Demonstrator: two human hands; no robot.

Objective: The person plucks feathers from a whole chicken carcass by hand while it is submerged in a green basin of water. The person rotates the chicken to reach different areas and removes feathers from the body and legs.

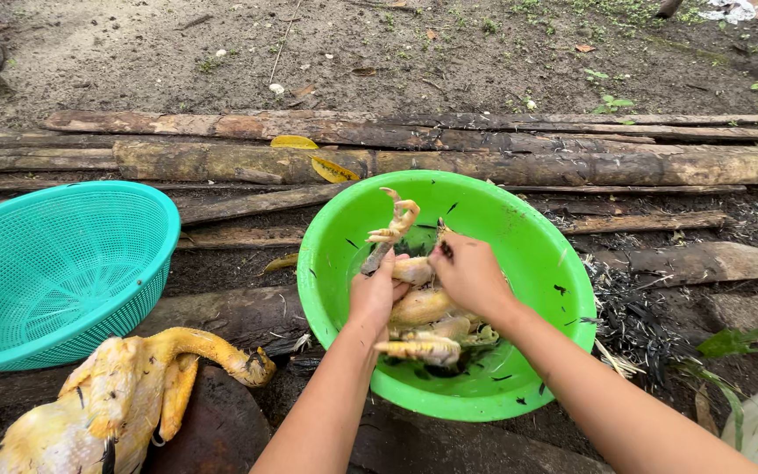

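Green plastic basin sat on wet logs, holding a plucked chicken. The left hand gripped its scaly leg (foot upward); the right hand pinched feathers off. The skin looked slippery and soft, the bony leg probably the surest hold. Another carcass lay beside a teal basket.

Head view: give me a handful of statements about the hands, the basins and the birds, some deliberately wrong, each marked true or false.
1. Both hands work inside the green basin. True.
2. The left hand grips a leg whose clawed foot points up. True.
3. The teal basket holds a plucked bird. False: it holds no bird; the plucked bird lies in front of it, outside.
4. The right hand rests on the logs. False: it is on the chicken in the basin.
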